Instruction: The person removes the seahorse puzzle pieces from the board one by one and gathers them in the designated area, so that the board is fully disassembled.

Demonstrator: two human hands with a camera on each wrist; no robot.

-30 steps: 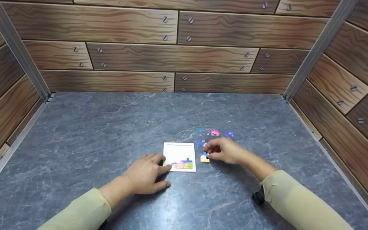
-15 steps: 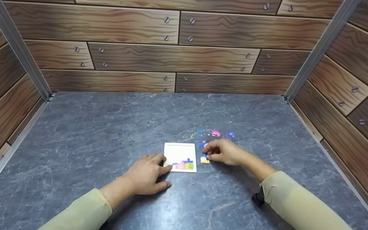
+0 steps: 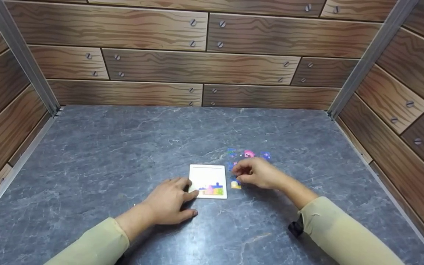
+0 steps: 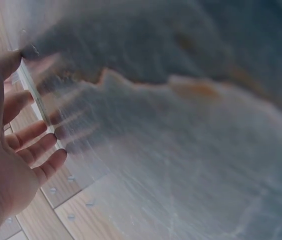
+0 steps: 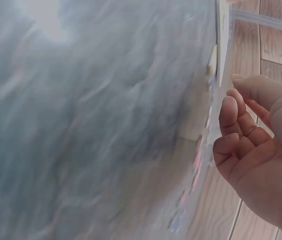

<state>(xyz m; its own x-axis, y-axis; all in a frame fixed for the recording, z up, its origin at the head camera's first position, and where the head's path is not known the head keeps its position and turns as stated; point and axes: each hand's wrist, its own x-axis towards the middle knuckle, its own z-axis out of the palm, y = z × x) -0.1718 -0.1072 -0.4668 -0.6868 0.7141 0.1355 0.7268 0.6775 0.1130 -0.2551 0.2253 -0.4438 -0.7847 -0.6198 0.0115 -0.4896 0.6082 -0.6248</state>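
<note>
A white square puzzle tray [image 3: 207,176] lies on the table, with joined pink, yellow, green and blue pieces [image 3: 212,190] along its lower edge. My left hand [image 3: 168,200] rests at the tray's left side, fingertips on its rim and fingers extended. To the right of the tray lies a yellow-and-blue jigsaw piece [image 3: 236,184]. Just above that piece hovers my right hand [image 3: 261,173], its thumb and forefinger bent and apart. In the right wrist view, nothing shows between the fingers [image 5: 229,112]. The right hand partly hides a blue piece [image 3: 231,166].
Behind the right hand lie a blue-green piece [image 3: 231,151], a pink piece [image 3: 248,154] and a blue piece with a star-like mark [image 3: 265,155]. Wood-patterned walls [image 3: 153,66] enclose the grey marbled table [image 3: 123,147] at the back and sides.
My right hand has shifted slightly up and left, away from the yellow-and-blue piece, which stays on the table. The left hand and tray keep their place.
</note>
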